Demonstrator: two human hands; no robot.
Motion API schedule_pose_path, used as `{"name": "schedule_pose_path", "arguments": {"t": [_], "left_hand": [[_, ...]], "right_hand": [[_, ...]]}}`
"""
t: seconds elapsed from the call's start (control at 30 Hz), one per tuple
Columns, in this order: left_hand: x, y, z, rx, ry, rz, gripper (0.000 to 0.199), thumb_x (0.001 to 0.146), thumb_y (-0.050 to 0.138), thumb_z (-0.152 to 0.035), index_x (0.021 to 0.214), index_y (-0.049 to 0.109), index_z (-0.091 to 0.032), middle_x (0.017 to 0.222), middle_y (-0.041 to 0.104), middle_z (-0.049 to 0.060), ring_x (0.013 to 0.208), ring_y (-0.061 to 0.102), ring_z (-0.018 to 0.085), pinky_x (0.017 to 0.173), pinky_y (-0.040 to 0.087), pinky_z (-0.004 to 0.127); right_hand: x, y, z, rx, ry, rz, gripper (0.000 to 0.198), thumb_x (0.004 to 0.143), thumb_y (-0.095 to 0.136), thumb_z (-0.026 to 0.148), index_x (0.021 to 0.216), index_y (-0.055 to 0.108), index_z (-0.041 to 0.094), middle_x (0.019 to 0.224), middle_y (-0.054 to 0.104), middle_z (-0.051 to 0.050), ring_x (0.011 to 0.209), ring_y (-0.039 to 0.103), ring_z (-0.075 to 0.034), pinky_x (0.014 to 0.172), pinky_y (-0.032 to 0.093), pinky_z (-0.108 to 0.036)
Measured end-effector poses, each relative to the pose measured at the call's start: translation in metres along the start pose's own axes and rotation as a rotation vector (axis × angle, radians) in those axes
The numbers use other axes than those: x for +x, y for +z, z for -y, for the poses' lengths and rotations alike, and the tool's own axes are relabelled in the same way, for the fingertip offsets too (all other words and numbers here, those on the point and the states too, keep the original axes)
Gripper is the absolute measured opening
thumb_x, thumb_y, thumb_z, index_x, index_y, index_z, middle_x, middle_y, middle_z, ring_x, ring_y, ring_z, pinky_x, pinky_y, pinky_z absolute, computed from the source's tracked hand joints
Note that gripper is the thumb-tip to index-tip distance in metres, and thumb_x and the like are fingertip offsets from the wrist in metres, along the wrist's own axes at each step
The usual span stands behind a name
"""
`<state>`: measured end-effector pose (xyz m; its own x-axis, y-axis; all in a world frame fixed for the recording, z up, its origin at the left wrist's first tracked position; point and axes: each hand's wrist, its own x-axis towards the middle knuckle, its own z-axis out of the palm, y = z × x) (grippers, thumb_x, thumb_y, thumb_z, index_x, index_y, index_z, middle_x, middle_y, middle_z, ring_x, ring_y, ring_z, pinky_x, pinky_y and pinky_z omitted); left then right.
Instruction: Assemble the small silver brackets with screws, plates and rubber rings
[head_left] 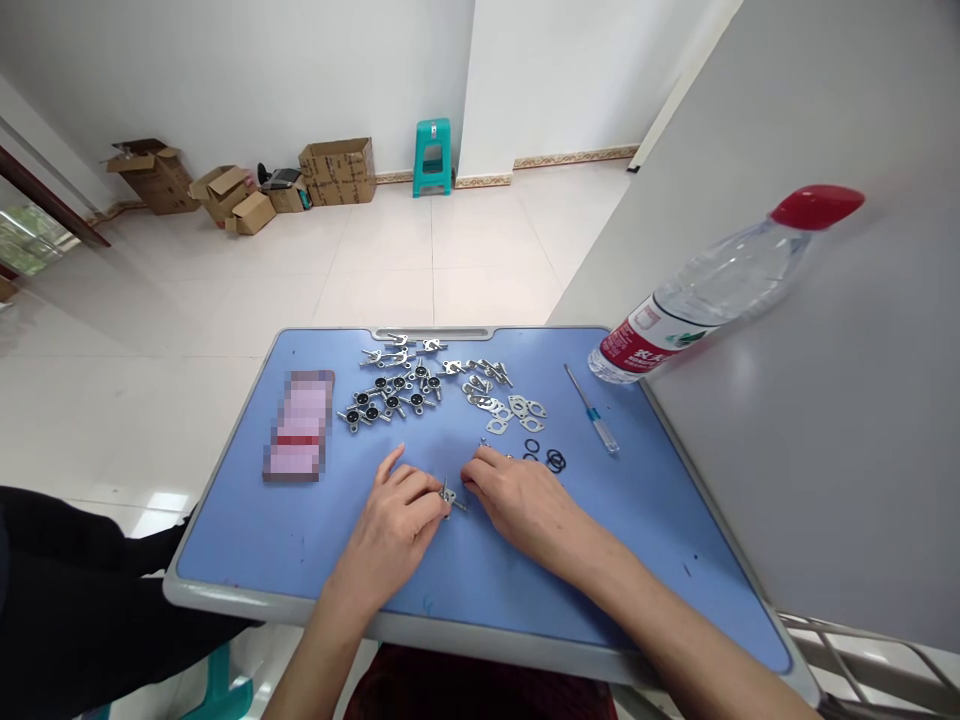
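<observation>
My left hand [401, 515] pinches a small metal fitting with a flat flange and thin pipe stubs [450, 497] near the front middle of the blue table. Just right of it, my right hand [517, 490] has its fingertips pressed together; whatever they hold is hidden. Black rubber rings [555, 460] lie beyond the right hand. Behind them is a group of flat metal flange plates [517, 408]. Several fittings with black round faces [394, 402] are gathered further back, left of the plates. More plain metal fittings [400, 356] sit near the far edge.
A screwdriver with a clear blue handle [598, 425] and a red-capped water bottle [675, 300] stand out on the right. At left lies a blurred pink phone-shaped object [300, 425]. A person's dark-clothed leg [82, 590] is beside the table [247, 540]. Cardboard boxes [337, 172] and a green stool [432, 157] are by the wall.
</observation>
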<state>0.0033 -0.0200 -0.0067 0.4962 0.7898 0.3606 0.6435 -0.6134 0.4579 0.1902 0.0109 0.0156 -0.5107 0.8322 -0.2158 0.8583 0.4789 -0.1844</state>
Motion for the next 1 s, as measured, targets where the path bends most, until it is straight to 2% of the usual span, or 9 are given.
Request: {"name": "schedule_pose_path", "arguments": {"t": [0.23, 0.67, 0.83, 1.0], "left_hand": [[0.0005, -0.0005, -0.0008, 0.002, -0.002, 0.001, 0.024, 0.096, 0.045, -0.011, 0.082, 0.061, -0.021, 0.087, 0.064, -0.001, 0.080, 0.058, 0.012, 0.113, 0.033, 0.053], [0.0002, -0.0001, -0.0011, -0.017, -0.008, -0.001, 0.023, 0.096, 0.047, -0.010, 0.079, 0.060, -0.019, 0.087, 0.063, -0.001, 0.081, 0.058, 0.012, 0.113, 0.032, 0.053], [0.0003, 0.0000, -0.0009, -0.020, -0.010, 0.001, 0.025, 0.098, 0.044, -0.012, 0.080, 0.060, -0.020, 0.087, 0.063, -0.001, 0.081, 0.057, 0.012, 0.113, 0.032, 0.054], [0.0009, -0.0004, -0.0010, -0.017, -0.009, 0.001, 0.025, 0.098, 0.044, -0.012, 0.081, 0.061, -0.020, 0.087, 0.063, -0.001, 0.081, 0.058, 0.012, 0.113, 0.032, 0.054]], "right_hand": [[0.0002, 0.0057, -0.0008, 0.049, -0.031, -0.051, 0.025, 0.090, 0.046, 0.002, 0.101, 0.064, 0.016, 0.095, 0.063, -0.007, 0.064, 0.057, -0.014, 0.050, 0.021, -0.028], [0.0039, 0.0059, 0.0037, 0.097, 0.046, 0.009, 0.017, 0.095, 0.049, 0.010, 0.100, 0.064, 0.015, 0.098, 0.063, -0.007, 0.067, 0.060, -0.015, 0.052, 0.024, -0.028], [0.0043, 0.0076, 0.0031, 0.055, 0.043, 0.022, 0.021, 0.092, 0.048, 0.004, 0.100, 0.064, 0.014, 0.098, 0.063, -0.008, 0.064, 0.059, -0.015, 0.050, 0.022, -0.029], [0.0020, 0.0099, -0.0002, 0.072, -0.018, -0.062, 0.024, 0.089, 0.049, 0.001, 0.104, 0.063, 0.015, 0.098, 0.062, -0.007, 0.062, 0.056, -0.014, 0.049, 0.022, -0.028]]}}
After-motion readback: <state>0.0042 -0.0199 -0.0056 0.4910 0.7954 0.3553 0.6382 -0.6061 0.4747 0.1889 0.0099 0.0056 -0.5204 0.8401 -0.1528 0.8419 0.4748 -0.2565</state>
